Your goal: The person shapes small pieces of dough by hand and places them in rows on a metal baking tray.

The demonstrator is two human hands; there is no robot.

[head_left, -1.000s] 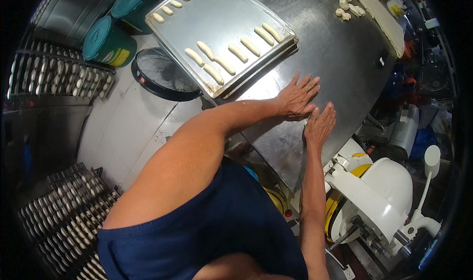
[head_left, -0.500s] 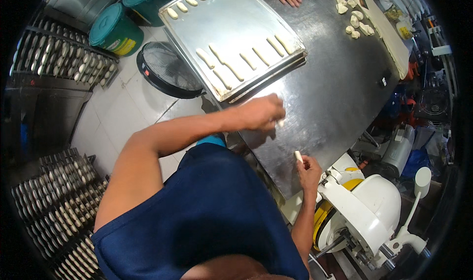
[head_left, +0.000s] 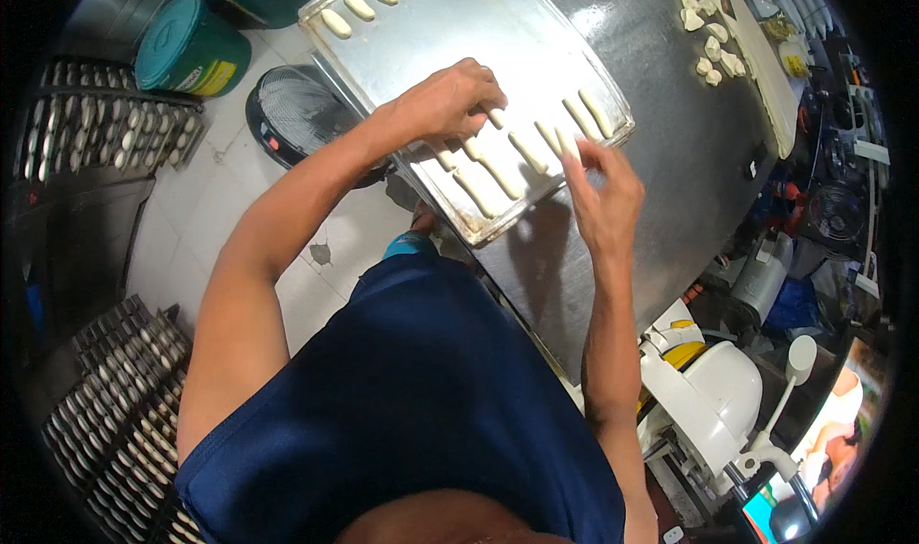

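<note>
Over the metal baking tray (head_left: 431,18), my left hand (head_left: 450,102) is closed on a short dough stick (head_left: 495,118) whose end shows below the fingertips. At the tray's near right edge, my right hand (head_left: 608,192) pinches another dough stick (head_left: 568,144) between thumb and fingers. Pale dough sticks lie in a row along the tray's near side, among them a long one (head_left: 500,176) and one near the corner (head_left: 474,192). Some are partly hidden by my left hand. Several shorter pieces (head_left: 359,7) lie at the far left end.
Dough lumps (head_left: 715,51) and a long pale strip (head_left: 766,85) lie on the far right of the steel table (head_left: 670,133). A white machine (head_left: 718,391) stands at the right. Left are a floor fan (head_left: 297,113), green buckets (head_left: 182,46) and racks of dough pieces (head_left: 115,391).
Both hands have moved up from the bare table to the tray, each carrying a dough stick. The view has shifted, and the other person's hand at the top has mostly left it.
</note>
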